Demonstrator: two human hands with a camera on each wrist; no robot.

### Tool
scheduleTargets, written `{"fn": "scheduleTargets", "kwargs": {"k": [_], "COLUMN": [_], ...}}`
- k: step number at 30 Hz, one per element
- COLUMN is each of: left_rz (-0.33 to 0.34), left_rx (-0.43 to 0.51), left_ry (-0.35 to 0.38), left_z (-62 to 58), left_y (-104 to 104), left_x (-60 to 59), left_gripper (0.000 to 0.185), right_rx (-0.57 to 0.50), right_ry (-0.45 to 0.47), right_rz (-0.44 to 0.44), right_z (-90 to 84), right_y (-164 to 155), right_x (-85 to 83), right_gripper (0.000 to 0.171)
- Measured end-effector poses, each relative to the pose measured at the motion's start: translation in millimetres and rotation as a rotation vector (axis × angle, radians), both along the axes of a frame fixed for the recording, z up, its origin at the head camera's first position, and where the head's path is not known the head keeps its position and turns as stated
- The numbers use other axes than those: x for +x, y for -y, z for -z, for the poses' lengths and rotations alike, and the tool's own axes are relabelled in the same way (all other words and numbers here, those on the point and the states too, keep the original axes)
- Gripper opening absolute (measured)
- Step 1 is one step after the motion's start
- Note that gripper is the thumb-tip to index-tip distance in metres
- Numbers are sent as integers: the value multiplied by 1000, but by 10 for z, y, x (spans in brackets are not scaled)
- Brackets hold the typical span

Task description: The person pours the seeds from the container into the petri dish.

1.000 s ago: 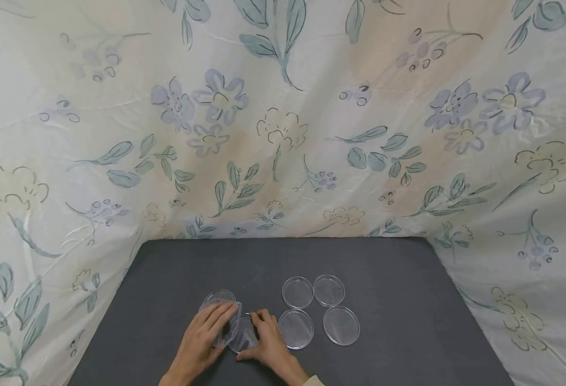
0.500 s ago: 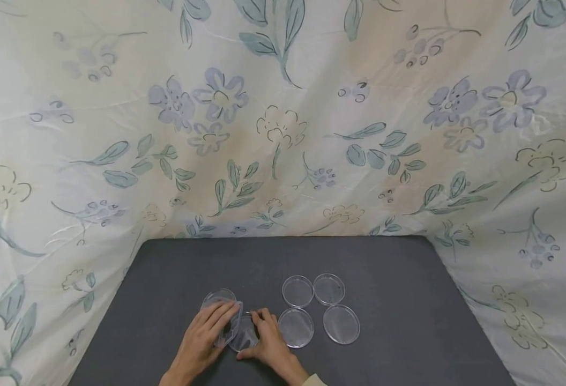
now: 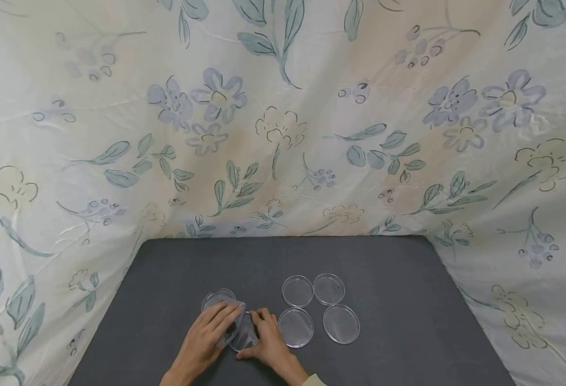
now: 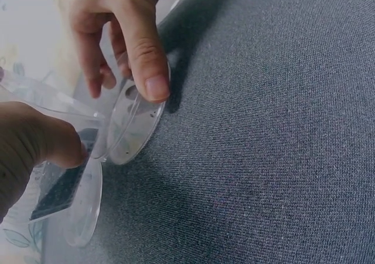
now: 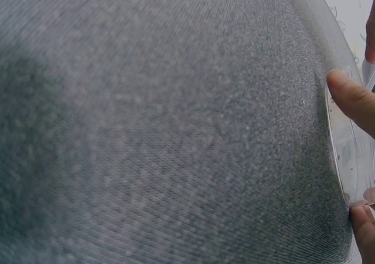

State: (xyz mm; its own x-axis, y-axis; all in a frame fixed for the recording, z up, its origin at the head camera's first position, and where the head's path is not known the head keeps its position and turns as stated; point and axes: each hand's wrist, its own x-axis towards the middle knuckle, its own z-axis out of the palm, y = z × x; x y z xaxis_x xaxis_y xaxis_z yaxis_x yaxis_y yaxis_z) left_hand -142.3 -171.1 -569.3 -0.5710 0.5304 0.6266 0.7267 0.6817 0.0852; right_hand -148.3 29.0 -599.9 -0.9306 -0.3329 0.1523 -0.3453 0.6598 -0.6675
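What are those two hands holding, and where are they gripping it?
The right hand pinches a clear dish by its rim; the left hand holds a tilted clear lid at its edge.

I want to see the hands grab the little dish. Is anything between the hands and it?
No. The right hand already pinches the clear dish by its rim, and the left hand holds a clear lid right beside it.

dark grey fabric-covered surface [image 3: 399, 279], fine woven texture in the wrist views. pale floral cloth [image 3: 283, 123] hung behind and down both sides, creased, with blue flowers and green leaves. soft, even light.
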Motion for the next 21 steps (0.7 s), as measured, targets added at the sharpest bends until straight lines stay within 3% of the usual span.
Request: {"fn": "scheduleTargets", "kwargs": {"k": [14, 21], "left_rz": [15, 35], "left_rx": [-9, -26], "left_ry": [-12, -26], "left_z": [8, 13], "left_y": [0, -17], "left_x": [-25, -40], "left_gripper": [93, 92], "right_rx": [5, 13], "right_ry": [-3, -72], "right_rz": [0, 3], "right_z": [14, 36], "right_y": [-1, 1], "right_x": [-5, -2], "right_gripper": [99, 98]}}
